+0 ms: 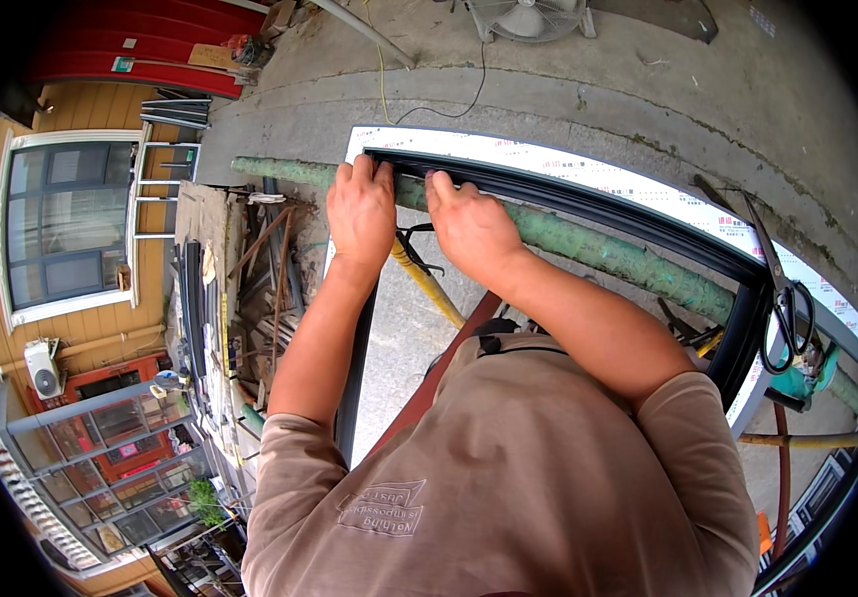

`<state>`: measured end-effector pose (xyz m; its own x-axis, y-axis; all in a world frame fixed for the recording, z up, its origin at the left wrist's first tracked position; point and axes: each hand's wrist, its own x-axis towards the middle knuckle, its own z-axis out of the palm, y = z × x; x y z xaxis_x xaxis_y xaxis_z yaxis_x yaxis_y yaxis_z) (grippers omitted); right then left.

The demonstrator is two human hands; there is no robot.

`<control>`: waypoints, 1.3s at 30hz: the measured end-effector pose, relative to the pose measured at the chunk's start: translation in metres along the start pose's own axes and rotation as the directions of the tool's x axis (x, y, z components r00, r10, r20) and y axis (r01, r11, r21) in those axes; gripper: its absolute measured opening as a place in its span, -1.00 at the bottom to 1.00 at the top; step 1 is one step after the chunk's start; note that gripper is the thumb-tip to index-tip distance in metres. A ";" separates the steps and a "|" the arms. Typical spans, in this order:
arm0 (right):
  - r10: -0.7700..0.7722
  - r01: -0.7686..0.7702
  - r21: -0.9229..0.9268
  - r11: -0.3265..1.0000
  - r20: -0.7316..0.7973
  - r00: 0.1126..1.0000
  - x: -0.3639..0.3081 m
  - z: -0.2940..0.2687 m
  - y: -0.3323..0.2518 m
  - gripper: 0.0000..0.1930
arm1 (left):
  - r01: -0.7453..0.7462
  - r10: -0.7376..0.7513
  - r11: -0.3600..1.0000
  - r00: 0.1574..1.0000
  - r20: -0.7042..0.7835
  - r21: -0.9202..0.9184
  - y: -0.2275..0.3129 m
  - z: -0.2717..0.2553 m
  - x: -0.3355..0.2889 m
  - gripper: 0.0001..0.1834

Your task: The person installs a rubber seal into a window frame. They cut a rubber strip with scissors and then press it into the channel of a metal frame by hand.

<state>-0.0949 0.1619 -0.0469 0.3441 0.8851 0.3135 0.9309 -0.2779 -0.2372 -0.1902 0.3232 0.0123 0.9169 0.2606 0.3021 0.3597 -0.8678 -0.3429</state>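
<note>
Gap inside frame (508,154); green pole (608,247) crosses, scissors (776,264) obstruct right corner.

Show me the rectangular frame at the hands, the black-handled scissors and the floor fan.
Rectangular frame (520,155): head view, on the white printed face of its far side.
Black-handled scissors (780,283): head view, near the pivot.
Floor fan (526,19): head view, near the hub behind the grille.

Pale fan (525,18), wall window (69,221), white air conditioner (44,368).

Smooth frame (508,157), rough pole (628,257) (matt).
</note>
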 end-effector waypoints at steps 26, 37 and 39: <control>0.012 -0.012 -0.018 1.000 -0.028 1.000 -0.003 0.004 0.001 -0.42 | 0.106 -0.101 0.989 0.993 -0.055 0.100 0.013 0.019 0.002 -0.90; 0.010 -0.011 -0.038 0.999 -0.040 0.999 -0.005 0.003 -0.002 -0.38 | 0.097 -0.095 0.993 0.995 -0.036 0.074 0.010 0.011 -0.003 -0.87; 0.003 -0.006 -0.044 0.999 -0.058 0.998 -0.006 0.003 -0.002 -0.37 | 0.119 -0.122 0.992 0.990 -0.071 -0.040 0.010 0.002 -0.005 -0.88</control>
<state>-0.0992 0.1581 -0.0514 0.3539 0.8611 0.3651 0.9333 -0.2996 -0.1980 -0.1911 0.3142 0.0059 0.8518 0.3335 0.4041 0.4590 -0.8468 -0.2687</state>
